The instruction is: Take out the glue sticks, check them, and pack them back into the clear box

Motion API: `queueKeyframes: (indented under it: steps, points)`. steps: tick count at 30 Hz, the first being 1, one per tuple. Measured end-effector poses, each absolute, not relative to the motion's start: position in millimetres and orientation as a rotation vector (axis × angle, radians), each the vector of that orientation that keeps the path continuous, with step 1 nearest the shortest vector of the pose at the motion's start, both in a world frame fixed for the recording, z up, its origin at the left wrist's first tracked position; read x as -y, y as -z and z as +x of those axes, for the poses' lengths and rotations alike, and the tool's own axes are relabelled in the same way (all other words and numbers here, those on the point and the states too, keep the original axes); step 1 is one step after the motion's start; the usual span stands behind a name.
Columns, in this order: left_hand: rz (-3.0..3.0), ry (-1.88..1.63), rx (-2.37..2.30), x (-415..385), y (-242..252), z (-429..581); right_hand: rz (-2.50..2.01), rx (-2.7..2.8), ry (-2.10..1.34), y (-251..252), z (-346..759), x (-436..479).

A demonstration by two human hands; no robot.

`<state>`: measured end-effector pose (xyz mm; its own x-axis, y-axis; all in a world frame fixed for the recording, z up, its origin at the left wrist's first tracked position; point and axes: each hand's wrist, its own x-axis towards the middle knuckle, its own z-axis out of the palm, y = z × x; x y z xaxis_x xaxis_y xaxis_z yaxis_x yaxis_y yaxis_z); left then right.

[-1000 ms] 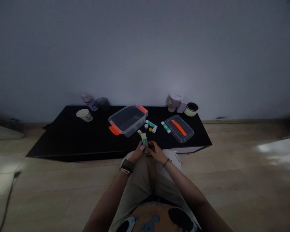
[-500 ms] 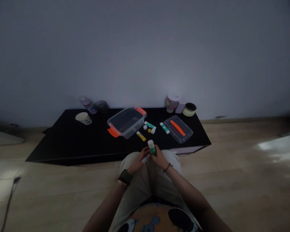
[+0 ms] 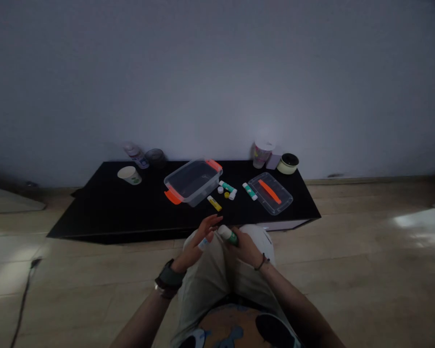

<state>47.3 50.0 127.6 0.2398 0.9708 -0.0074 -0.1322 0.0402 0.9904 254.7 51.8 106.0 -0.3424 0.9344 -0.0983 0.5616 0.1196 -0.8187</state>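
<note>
While the right hand [image 3: 245,248] curls closed around a green-and-white glue stick [image 3: 228,235], its white end pointing toward the left hand [image 3: 203,237], the two hands stay apart, with a small gap between them, above the person's beige trousers [image 3: 206,275]. The left hand's fingers are spread and raised, and a small pale object [image 3: 204,244] sits at the base of that palm; it is too small to tell what it is or whether it is gripped. A dark watch [image 3: 170,279] circles the left wrist, and a thin bracelet [image 3: 262,262] circles the right. Just ahead of the left fingertips, a yellow glue stick [image 3: 214,203] lies on a black low table [image 3: 94,215]. Farther ahead of the hands are a clear plastic box [image 3: 193,182] with orange handles, a second green-and-white glue stick [image 3: 227,186] beside small white caps [image 3: 220,190], and a yellow cap [image 3: 226,195]. Ahead of the right hand, a third green-and-white glue stick [image 3: 250,191] lies just beside a clear lid [image 3: 270,193] with an orange strip. A paper cup [image 3: 129,175] lies on its side well beyond the left hand.
</note>
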Motion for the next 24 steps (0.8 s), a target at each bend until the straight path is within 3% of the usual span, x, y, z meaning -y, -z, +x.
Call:
queueKeyframes:
  steps: [13,24]
  points:
    - [1.620,-0.937,-1.103,-68,-176,88,-1.655,2.151,-0.911,-132,229,-53]
    - [1.842,-0.941,-0.846,-73,-210,97,-1.803,2.149,-0.734,-167,233,-50]
